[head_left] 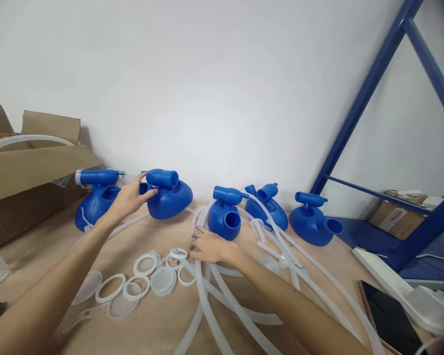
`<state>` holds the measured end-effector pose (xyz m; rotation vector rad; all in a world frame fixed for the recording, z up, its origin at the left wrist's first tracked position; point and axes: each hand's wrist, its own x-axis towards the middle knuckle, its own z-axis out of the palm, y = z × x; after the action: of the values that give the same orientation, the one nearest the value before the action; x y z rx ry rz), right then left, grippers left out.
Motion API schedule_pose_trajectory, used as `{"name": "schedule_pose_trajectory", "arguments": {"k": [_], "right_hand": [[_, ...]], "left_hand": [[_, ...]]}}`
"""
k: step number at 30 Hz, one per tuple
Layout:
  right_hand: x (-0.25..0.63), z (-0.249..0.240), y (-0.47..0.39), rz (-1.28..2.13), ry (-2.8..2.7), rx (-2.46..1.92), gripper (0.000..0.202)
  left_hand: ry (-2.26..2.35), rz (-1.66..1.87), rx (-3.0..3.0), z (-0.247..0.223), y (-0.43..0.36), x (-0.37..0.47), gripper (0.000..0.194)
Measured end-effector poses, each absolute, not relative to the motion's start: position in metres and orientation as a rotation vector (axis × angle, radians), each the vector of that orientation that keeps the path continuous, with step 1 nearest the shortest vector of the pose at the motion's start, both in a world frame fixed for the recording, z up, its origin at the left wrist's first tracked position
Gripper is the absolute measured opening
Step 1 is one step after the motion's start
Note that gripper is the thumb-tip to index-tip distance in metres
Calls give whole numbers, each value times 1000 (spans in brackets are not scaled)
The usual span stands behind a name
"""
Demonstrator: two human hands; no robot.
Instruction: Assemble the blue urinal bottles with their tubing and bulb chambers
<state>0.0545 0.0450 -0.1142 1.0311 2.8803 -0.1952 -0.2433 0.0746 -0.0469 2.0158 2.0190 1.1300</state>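
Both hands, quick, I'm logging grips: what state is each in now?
Left hand: thumb and fingers on a blue urinal bottle; firm grip can't be told.
Right hand: fingers curled over translucent tubes; closed grip can't be told.

Plain off-white wall (207, 88), softly lit, behind a tan tabletop (140, 340); blue metal frame (358, 106) at right.

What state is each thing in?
Box: flaps open
Second bottle from left: mouth uncapped
Middle bottle: uncapped, upright
Rightmost bottle: uncapped
Tubes: loose, crossing
Discs: loose, flat
Phone: screen dark
Left hand: fingers on second bottle
Right hand: on tubes
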Motion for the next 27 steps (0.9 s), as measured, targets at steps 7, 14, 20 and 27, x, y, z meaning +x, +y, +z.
{"name": "schedule_pose_trajectory", "arguments": {"k": [7, 14, 20, 27], "right_hand": [[60, -115, 46, -204, 2891, 1013, 31], [52, -110, 52, -173, 2859, 1189, 43], [37, -117, 65, -220, 2787, 1277, 46], [33, -124, 69, -67, 2804, 1345, 45]], "left_hand": [[2114, 1206, 1977, -74, 88, -246, 73], [1978, 1074, 2158, -60, 84, -255, 57], [1740, 777, 2287, -35, 68, -250, 52], [1617, 425, 2151, -22, 53, -276, 52]]}}
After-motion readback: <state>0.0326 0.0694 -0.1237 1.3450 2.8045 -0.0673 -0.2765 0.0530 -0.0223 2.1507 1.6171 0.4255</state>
